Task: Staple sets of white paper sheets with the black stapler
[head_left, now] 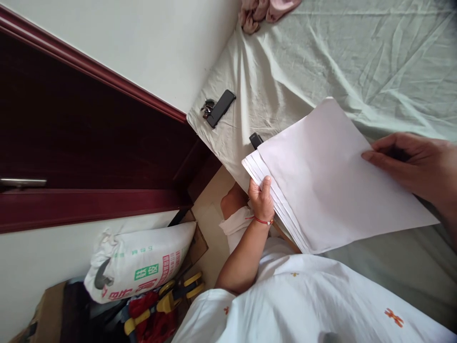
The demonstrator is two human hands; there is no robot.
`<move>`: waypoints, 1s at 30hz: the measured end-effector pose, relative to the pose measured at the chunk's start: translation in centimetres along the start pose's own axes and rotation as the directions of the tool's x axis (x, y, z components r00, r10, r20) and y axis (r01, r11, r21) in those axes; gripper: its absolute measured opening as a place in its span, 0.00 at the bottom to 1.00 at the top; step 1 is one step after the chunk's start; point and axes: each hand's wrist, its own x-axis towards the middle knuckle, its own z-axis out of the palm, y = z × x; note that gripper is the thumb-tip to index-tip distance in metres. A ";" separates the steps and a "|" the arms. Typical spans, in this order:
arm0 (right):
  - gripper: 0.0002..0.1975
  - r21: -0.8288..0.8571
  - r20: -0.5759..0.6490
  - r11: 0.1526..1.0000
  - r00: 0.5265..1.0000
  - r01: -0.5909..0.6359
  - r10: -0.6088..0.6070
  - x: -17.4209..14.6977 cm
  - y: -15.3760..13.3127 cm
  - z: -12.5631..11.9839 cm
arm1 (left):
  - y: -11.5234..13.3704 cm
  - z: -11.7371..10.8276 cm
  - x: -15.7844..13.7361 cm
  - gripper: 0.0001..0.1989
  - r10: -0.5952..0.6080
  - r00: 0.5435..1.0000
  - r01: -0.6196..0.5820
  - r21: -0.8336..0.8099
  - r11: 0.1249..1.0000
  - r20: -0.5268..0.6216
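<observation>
Several sheets of white paper [282, 209] lie fanned in a loose stack over my lap and the bed edge. My left hand [262, 200], with a red string bracelet at its wrist, is closed on the stack's left edge, thumb on top. The top sheet [321, 176] is shifted to the right of the others and bends slightly. At its right edge, my right hand [410, 162] pinches the sheet between thumb and fingers. The far part of the right hand's grip is hidden behind the thumb and knuckles.
The bed has a wrinkled pale green sheet [285, 81]. On it lie a black phone-like object [221, 108], keys [207, 107], a small black device [255, 140] partly under the paper, and pink cloth [264, 12]. A dark red door [89, 128] and white sack [143, 262] stand left.
</observation>
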 end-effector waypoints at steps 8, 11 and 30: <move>0.17 -0.011 0.010 1.000 1.000 0.020 -0.020 0.0 0.4 0.3 | 0.2 0.1 0.0 0.22 0.015 1.000 -0.015 0.023 1.000 0.001; 0.18 -0.011 0.008 1.000 1.000 0.019 -0.019 0.0 0.5 0.3 | 0.3 0.1 0.0 0.23 0.017 1.000 -0.017 0.022 1.000 0.012; 0.16 0.038 0.051 0.995 0.994 0.090 -0.092 0.2 1.2 0.3 | -0.1 0.1 0.2 0.24 0.006 1.000 -0.006 0.026 1.000 0.014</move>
